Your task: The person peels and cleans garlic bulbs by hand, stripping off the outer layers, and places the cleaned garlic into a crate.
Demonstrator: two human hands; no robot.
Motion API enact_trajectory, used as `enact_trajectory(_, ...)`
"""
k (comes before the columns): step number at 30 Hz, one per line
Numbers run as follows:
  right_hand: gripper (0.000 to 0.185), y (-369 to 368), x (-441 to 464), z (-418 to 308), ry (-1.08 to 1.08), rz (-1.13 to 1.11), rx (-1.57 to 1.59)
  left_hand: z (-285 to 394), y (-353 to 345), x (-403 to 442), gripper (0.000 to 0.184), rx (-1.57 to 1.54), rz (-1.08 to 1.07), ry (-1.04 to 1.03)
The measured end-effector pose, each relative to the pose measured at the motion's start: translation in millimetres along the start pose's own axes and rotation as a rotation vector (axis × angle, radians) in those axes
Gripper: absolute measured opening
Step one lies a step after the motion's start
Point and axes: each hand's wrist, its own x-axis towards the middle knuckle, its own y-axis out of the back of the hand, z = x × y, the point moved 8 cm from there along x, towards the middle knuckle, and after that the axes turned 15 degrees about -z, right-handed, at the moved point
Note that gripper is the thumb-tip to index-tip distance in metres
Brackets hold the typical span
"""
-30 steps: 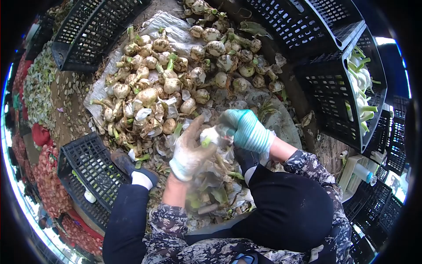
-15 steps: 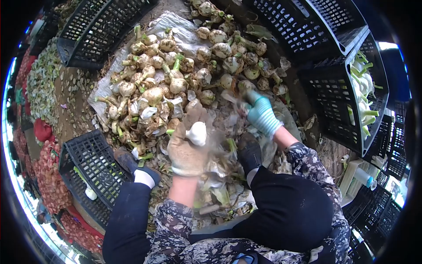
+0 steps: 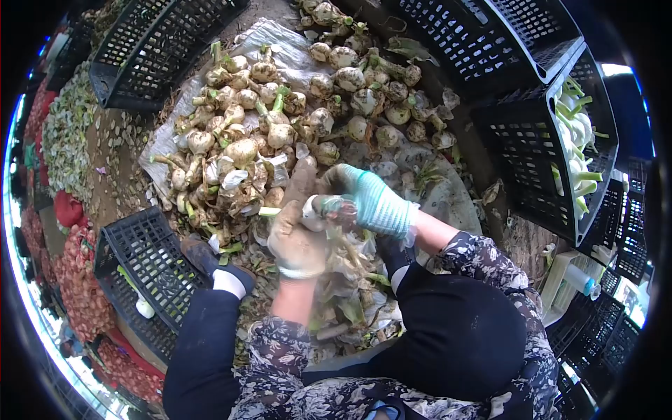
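My left hand (image 3: 297, 241), in a pale dirty glove, is wrapped round a white garlic bulb (image 3: 313, 212) whose cut green stem pokes out on the left. Against the bulb's right side is my right hand (image 3: 374, 201), in a teal striped glove; its fingers are bent, and what they grip, if anything, is blurred. Beyond both hands lies a heap of soil-stained garlic bulbs (image 3: 241, 150) on a whitish sheet (image 3: 269, 40). Loose skins and stem pieces (image 3: 350, 308) lie below the hands, between my legs.
A black crate (image 3: 521, 157) at the right holds white bulbs with green stems. Another black crate (image 3: 150, 269) at the left has a bulb in it. More black crates stand at the upper left and upper right. Red net sacks (image 3: 80, 280) line the far left.
My right hand swung out to the right, away from the bulb, and has come back against it. My left hand has kept the bulb and turned it so its stem points left.
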Motion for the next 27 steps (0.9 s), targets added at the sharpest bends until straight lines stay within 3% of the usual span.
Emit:
enact_trajectory(1, 0.025, 5.2, -6.7, 18.3, -0.106, -0.036, 0.375, 2.2, -0.6, 0.9, 0.049, -0.080, -0.029, -0.010)
enact_trajectory(3, 0.025, 21.8, -15.6, 27.3, -0.134, 0.103, 0.302, 5.4, 1.3, 1.8, 0.051, -0.039, 0.030, -0.049)
enact_trajectory(5, 0.024, 19.8, -23.7, 23.4, -0.111, 0.085, 0.381, 5.5, 6.6, 0.1, 0.053, -0.024, 0.056, -0.056)
enact_trajectory(6, 0.024, 18.4, -25.6, 14.9, -0.145, 0.072, 0.351, 3.0, 8.7, 0.2, 0.044, -0.027, 0.086, -0.042)
enact_trajectory(7, 0.024, 18.2, -25.4, 10.2, -0.174, 0.059, 0.318, 3.8, 12.4, -2.7, 0.038, 0.171, 0.119, -0.025)
enact_trajectory(8, 0.025, 17.1, -19.1, 11.5, -0.154, 0.028, 0.089, 5.0, 14.1, -6.3, 0.033, 0.370, 0.150, -0.009)
enact_trajectory(10, 0.029, -1.1, -11.7, 23.2, -0.105, -0.063, 0.427, 21.5, -10.4, -14.6, 0.024, 1.556, 0.118, 0.008)
enact_trajectory(11, 0.029, -7.2, -5.4, 16.3, -0.043, -0.067, 0.530, 19.1, -1.6, -13.9, 0.025, 1.101, 0.144, 0.018)
enact_trajectory(12, 0.025, -1.9, -7.8, 7.1, -0.217, -0.037, 0.097, 10.5, 5.0, -11.4, 0.026, 0.645, 0.162, 0.028)
enact_trajectory(14, 0.025, 0.1, -9.8, 8.2, -0.185, -0.042, 0.115, -1.0, 8.1, -7.9, 0.030, 0.178, 0.198, 0.001)
enact_trajectory(17, 0.027, 1.9, -19.1, 7.8, -0.185, -0.004, 0.288, -2.2, 9.6, -9.1, 0.033, 0.090, 0.200, 0.004)
enact_trajectory(18, 0.027, 0.6, -22.0, 8.0, -0.193, 0.015, 0.369, 3.2, 6.1, -8.4, 0.026, 0.254, 0.204, -0.071)
enact_trajectory(20, 0.028, -1.6, -22.0, 10.8, -0.149, 0.021, 0.360, 15.7, 6.9, -12.7, 0.020, 0.917, 0.193, -0.073)
enact_trajectory(21, 0.028, -3.8, -21.1, 4.1, -0.130, 0.024, 0.357, 12.6, 17.7, -17.5, 0.022, 0.950, 0.209, -0.059)
enact_trajectory(23, 0.024, -1.6, -24.3, -3.7, -0.190, 0.031, 0.040, 9.2, 29.5, -23.4, 0.031, 1.014, 0.240, -0.031)
enact_trajectory(24, 0.024, 3.0, -21.3, -2.8, -0.163, 0.037, -0.127, 11.0, 32.1, -23.2, 0.020, 0.991, 0.272, -0.038)
enact_trajectory(25, 0.025, 6.4, -18.3, -2.1, -0.133, 0.042, -0.296, 4.2, 32.0, -21.4, 0.020, 0.766, 0.215, -0.037)
enact_trajectory(26, 0.022, 11.1, -19.6, 12.0, -0.161, 0.097, -0.038, 0.5, 19.9, -15.5, 0.020, 0.541, 0.175, -0.031)
enact_trajectory(27, 0.017, 19.7, -21.5, 23.8, -0.213, 0.135, 0.065, -6.1, -3.0, -6.0, 0.030, -0.099, 0.114, -0.015)
